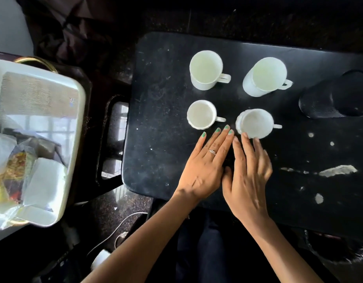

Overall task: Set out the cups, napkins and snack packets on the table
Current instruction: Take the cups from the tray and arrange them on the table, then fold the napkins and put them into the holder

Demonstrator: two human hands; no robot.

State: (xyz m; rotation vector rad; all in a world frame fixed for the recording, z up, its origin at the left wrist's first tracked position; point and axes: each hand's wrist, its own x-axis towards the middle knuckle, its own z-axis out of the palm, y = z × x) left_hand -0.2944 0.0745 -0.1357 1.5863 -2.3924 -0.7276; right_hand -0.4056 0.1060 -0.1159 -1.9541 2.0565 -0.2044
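Note:
Several white cups stand upright on the black table (pixel 160 123), handles to the right: two tall mugs at the back (pixel 206 69) (pixel 265 76) and two smaller cups nearer me (pixel 201 114) (pixel 256 123). My left hand (pixel 207 164) lies flat, fingers spread, just below the near-left cup. Beside it, my right hand (pixel 248 176) is open, with its fingertips at the rim of the near-right cup. Neither hand holds anything. Folded white napkins (pixel 45 180) and snack packets (pixel 15 166) lie in a white tray (pixel 78 127) at the left.
A dark round speaker-like object (pixel 337 97) lies on the table's far right. White scuffs mark the table's right side. A dark chair or stool (pixel 107 139) stands between tray and table. A white cable (pixel 115 231) runs on the floor.

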